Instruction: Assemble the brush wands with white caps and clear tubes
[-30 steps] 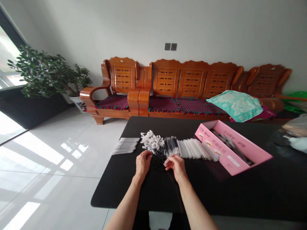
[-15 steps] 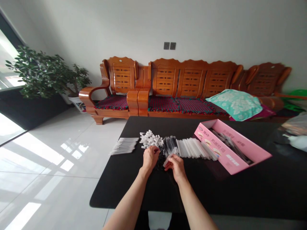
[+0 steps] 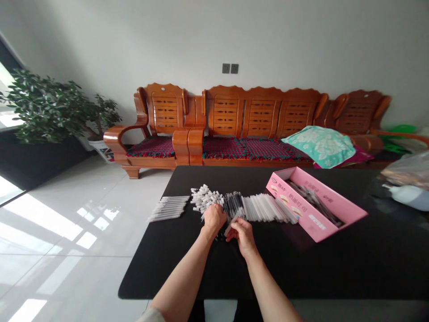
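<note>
My right hand (image 3: 244, 235) pinches a translucent white pen barrel (image 3: 233, 223), which slants up and away over the table. Just left of it, my left hand (image 3: 213, 219) is closed, its fingers curled downward. What those fingers hold, if anything, is hidden. Small black pen parts (image 3: 220, 236) lie beneath and between the hands, partly covered. Beyond the left hand is a heap of short white pen caps (image 3: 204, 197). Thin dark pen refills (image 3: 232, 202) lie in a bunch beside the caps, followed on the right by a row of translucent barrels (image 3: 266, 207).
Several white pens (image 3: 170, 207) lie side by side at the black table's (image 3: 161, 264) left. A pink box (image 3: 313, 223) with dark thin items stands at the right. Further right is a plastic bag (image 3: 407, 172). A wooden sofa (image 3: 228, 109) stands behind the table.
My left hand has moved in closer to the barrel in my right hand, and its fingers are now more hidden. The whole view has shifted slightly.
</note>
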`<state>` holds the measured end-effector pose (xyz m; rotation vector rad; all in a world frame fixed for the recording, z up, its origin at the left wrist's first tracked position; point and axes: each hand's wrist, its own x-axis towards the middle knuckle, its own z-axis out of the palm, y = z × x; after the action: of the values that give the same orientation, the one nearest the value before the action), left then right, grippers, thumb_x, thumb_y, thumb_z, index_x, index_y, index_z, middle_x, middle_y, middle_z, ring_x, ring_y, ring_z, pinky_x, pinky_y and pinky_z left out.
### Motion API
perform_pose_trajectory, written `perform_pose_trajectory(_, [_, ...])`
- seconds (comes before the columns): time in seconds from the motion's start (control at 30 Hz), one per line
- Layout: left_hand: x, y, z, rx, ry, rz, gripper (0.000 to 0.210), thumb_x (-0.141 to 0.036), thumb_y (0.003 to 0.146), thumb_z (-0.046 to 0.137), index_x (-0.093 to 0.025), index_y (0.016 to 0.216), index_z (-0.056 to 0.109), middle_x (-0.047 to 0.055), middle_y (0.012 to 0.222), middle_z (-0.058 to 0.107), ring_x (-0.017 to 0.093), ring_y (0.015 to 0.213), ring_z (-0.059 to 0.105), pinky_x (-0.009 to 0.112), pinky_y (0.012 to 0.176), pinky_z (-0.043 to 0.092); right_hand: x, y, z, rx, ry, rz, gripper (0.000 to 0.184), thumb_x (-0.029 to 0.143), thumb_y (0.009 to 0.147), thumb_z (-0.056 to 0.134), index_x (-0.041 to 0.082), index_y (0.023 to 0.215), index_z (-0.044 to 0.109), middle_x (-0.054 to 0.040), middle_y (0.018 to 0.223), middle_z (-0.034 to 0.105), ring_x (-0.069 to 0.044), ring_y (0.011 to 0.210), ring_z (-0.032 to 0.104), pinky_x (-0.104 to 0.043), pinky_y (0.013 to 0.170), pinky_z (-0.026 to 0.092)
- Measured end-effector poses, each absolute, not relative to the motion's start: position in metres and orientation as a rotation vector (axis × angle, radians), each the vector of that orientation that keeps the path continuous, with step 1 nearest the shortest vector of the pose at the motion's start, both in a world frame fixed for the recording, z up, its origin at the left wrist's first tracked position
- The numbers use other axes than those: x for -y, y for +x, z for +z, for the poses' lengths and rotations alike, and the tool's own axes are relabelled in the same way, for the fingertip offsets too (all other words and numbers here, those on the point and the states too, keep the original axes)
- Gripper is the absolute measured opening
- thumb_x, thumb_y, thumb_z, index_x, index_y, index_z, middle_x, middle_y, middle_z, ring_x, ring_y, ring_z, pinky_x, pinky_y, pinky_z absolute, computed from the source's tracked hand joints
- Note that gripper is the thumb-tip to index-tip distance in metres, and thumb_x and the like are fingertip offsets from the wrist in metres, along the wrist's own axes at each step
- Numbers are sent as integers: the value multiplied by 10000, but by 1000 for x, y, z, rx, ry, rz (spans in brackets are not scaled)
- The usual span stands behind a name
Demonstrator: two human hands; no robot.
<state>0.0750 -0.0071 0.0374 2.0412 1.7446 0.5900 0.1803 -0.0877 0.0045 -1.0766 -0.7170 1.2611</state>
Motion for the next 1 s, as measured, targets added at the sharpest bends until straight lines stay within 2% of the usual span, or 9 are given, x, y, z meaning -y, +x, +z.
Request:
perform_pose_trajectory(0.17, [18,50,42,-1501,1963,815,203,-265,828,525,-157,716,656,55,638,655,174,625,634,254,622,455,90,180,4,724,-1078,1266,164,304,699,658,150,668,610,-39,511,669,-148,400,589,-234,375,501])
perform_pose_trajectory(0.23, [25,36,42,-1321,1831,835,217,-299,858,487,-169,765,633,13,608,636,139,522,603,225,535,439,89,180,4,701,-1073,1275,176,312,689,677,148,686,616,-39,516,672,-149,402,591,-235,373,501])
perform_pose_trajectory(0.33, [36,17,41,-1180,1673,835,197,-338,855,490,-184,806,604,-11,610,631,129,478,591,202,448,416,84,182,7,597,-1053,1269,189,312,653,711,158,693,607,-29,518,670,-162,416,607,-246,370,507])
perform_pose_trajectory(0.6, [53,-3,46,-1100,1657,826,122,-249,792,521,-180,807,621,-23,576,602,110,497,579,175,461,421,60,203,45,478,-952,923,187,293,666,743,177,702,601,-30,579,700,-181,535,682,-285,531,590])
perform_pose_trajectory(0.73, [56,-4,46,-1112,1648,811,131,-246,780,524,-181,818,631,-28,580,602,106,501,576,173,469,419,55,210,51,491,-965,812,189,301,682,739,175,706,601,-31,581,700,-187,521,680,-301,529,596])
perform_pose_trajectory(1.0, [58,-3,44,-1116,1716,776,124,-223,778,512,-182,776,628,-29,545,581,114,490,568,181,474,407,55,212,45,496,-979,818,193,292,689,753,167,718,609,-29,571,695,-188,535,687,-289,531,598])
